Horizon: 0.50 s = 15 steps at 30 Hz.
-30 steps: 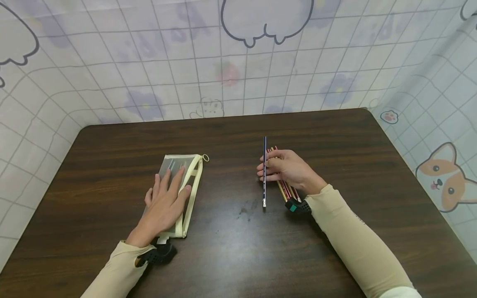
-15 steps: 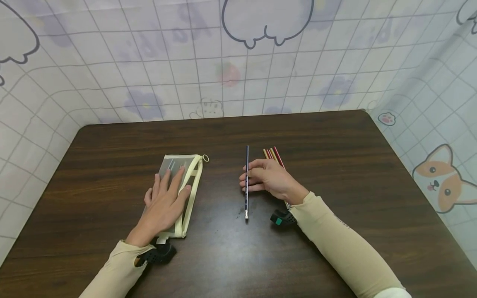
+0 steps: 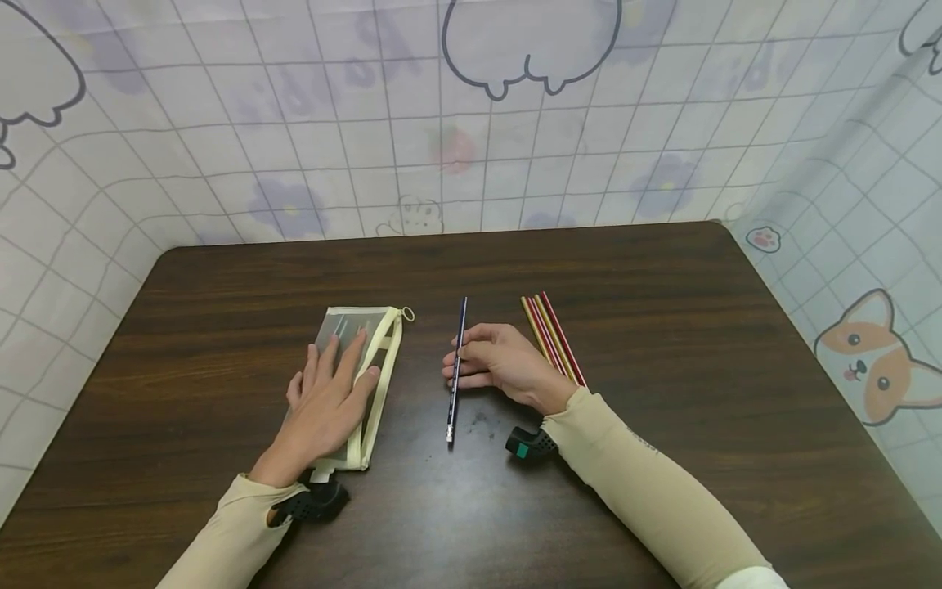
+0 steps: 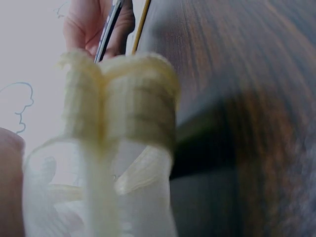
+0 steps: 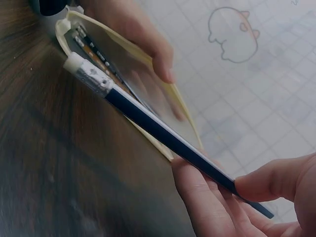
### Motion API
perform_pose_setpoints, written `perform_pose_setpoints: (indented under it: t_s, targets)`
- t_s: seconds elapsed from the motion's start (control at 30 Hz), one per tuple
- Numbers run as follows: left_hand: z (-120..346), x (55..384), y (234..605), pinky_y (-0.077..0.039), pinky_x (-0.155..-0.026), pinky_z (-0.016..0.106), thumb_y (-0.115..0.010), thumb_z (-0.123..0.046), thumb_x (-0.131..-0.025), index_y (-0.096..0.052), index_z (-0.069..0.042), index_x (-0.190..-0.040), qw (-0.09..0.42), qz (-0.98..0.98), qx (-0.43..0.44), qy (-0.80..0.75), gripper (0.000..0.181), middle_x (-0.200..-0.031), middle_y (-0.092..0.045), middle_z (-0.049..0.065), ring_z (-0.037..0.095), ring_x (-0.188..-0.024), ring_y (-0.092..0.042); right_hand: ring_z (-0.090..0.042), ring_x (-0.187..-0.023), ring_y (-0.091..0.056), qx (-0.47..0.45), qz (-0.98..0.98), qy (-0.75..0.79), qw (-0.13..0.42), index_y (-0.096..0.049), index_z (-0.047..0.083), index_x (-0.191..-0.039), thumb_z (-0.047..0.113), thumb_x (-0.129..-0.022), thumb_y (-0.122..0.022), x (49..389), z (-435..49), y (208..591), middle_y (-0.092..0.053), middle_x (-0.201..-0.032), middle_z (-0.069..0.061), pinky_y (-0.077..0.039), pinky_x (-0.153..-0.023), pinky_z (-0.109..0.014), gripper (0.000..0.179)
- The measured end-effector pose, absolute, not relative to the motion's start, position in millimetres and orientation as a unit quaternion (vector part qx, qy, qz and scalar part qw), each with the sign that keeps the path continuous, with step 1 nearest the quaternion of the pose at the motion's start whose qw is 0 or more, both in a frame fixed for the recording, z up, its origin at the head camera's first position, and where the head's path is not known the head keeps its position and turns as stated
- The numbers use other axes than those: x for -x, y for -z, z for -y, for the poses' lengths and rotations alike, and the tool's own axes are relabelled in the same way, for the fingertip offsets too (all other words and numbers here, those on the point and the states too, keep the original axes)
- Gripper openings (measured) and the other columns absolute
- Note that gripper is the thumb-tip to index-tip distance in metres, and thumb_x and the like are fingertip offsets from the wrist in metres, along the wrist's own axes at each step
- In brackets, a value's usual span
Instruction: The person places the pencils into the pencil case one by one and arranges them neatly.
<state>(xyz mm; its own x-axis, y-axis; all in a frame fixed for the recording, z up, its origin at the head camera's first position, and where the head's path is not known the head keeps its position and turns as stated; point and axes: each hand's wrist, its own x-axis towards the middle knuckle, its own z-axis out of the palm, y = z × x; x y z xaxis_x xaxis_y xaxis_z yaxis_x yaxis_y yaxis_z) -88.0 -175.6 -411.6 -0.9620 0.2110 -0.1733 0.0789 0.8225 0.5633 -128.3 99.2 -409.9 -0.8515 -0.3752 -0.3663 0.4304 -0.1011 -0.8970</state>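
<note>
My right hand [image 3: 508, 364] pinches a dark blue pencil [image 3: 454, 401] between thumb and fingertips, near the middle of the table. The right wrist view shows its metal ferrule and white eraser [image 5: 89, 74] pointing toward the mouth of a pouch. That pouch is a see-through pencil case [image 3: 379, 409] with pale yellow edging, lying left of the pencil. My left hand [image 3: 324, 409] rests on it with straight fingers, the thumb by the zip edge. In the right wrist view the case gapes, with several pencils [image 5: 96, 57] inside.
Several red and yellow pencils [image 3: 548, 327] lie side by side on the dark wooden table [image 3: 625, 278], right of my right hand and partly behind its wrist. A patterned grid cloth [image 3: 471, 123] hangs behind the table and along its sides.
My right hand has carried the blue pencil leftward, away from the other pencils and closer to the pencil case. The pencil now slants slightly. My left hand stays put.
</note>
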Motion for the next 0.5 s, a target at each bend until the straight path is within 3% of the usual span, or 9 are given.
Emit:
perform_pose_setpoints:
  t_s: [0.5]
  targets:
    - [174, 89, 413, 0.003, -0.118, 0.076, -0.027, -0.059, -0.109, -0.01, -0.029, -0.168, 0.112, -0.952, -0.066, -0.278, 0.069, -0.175, 0.001, 0.023, 0.052, -0.159, 0.014, -0.019, -0.09, -0.078, -0.04, -0.591, 0.755, 0.28, -0.053, -0.004, -0.114, -0.003, -0.102, -0.053, 130, -70, 413, -0.071, -0.12, -0.032, -0.063, -0.086, -0.04, 0.012]
